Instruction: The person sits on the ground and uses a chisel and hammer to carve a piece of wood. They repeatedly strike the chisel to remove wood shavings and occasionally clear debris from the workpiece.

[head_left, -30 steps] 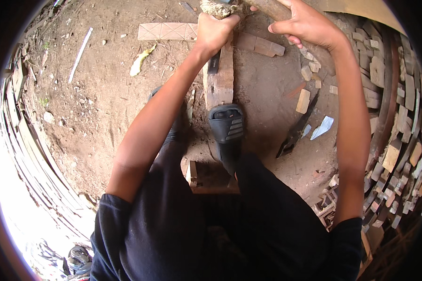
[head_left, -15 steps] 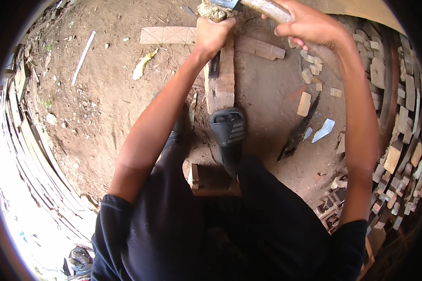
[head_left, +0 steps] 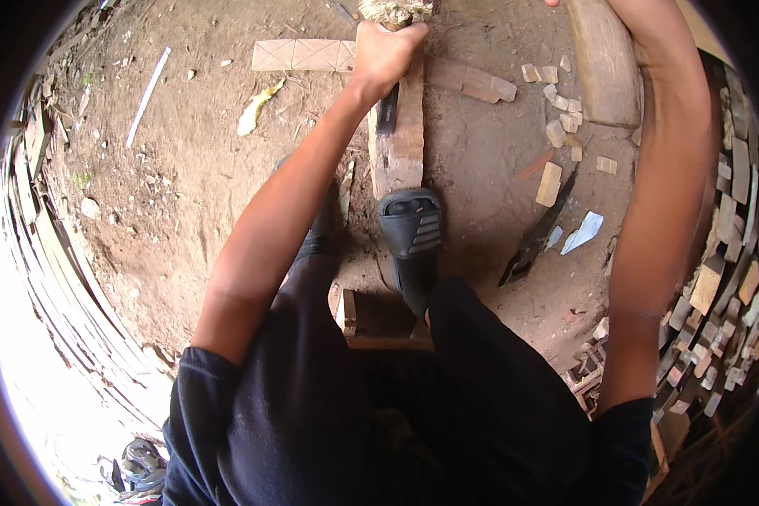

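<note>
My left hand (head_left: 386, 57) is closed round a chisel-like tool with a frayed, fibrous top (head_left: 396, 10) and a flat dark blade (head_left: 386, 116). The blade rests against a rough length of wood (head_left: 406, 156) on the ground. My right foot, in a black slide sandal (head_left: 411, 221), is at the near end of this wood. My right hand (head_left: 553, 2) is raised past the upper edge; only a fingertip and the wrist show, and whatever it holds is out of sight.
A flat board with crossed lines (head_left: 304, 56) lies crosswise, with a brown piece (head_left: 471, 80) on its right. Small wood blocks (head_left: 557, 101) are scattered near a thick wood slab (head_left: 603, 67). Stacked offcuts (head_left: 717, 312) line the right side. Long planks (head_left: 63, 261) lie at left.
My right hand has swung up and right, out of most of the view, taking the hammer away from the frayed top. My left hand keeps its grip.
</note>
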Tool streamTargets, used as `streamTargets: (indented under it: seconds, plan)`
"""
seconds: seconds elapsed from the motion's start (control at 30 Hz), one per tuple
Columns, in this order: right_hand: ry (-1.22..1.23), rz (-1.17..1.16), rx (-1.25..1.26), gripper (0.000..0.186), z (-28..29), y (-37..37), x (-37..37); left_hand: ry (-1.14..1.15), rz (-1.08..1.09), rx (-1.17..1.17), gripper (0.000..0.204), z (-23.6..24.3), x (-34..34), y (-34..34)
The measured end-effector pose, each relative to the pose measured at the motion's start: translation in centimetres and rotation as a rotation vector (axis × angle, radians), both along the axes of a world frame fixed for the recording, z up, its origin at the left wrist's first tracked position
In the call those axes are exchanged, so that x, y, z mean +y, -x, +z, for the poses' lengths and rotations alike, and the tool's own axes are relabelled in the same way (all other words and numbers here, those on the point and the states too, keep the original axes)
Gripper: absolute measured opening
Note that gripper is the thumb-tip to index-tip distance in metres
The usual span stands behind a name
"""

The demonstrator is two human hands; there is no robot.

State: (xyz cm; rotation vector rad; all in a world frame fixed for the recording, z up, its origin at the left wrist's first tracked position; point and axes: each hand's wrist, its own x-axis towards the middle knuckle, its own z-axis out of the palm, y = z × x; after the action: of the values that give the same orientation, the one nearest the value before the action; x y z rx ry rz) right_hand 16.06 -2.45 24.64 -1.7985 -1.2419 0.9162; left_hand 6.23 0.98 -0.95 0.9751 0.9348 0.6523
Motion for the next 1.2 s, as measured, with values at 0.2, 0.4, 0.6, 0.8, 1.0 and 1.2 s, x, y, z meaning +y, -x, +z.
streamTargets:
  seconds: [0.2,0.4,0.6,0.8,1.0,1.2]
  plan:
    - [0.674,0.225,-0.022,0.062,-1.3,1.3,0.2,-0.085,0.084,-0.006,0.012,0.6,-0.3,1.6]
    - [0.511,0.046,0.115,0.060,-0.8,0.8,-1.5,-0.050,0.004,-0.027,0.014,0.9,-0.3,0.8]
    - [0.069,-0.063,-0.182,0.058,1.1,3.8,0.0,-0.058,0.029,-0.018,0.014,0.7,0.0,1.1]
    - [0.553,0.173,-0.082,0.060,0.4,4.2,-0.1,-0.084,0.088,-0.094,0.014,1.0,-0.5,1.7]
    - [0.474,0.176,0.048,0.055,0.5,3.7,-0.5,-0.050,0.062,-0.060,0.019,0.3,-0.9,1.1]
    - [0.079,-0.100,-0.037,0.054,1.4,5.6,0.6,-0.023,0.005,0.037,0.021,0.4,0.2,1.8]
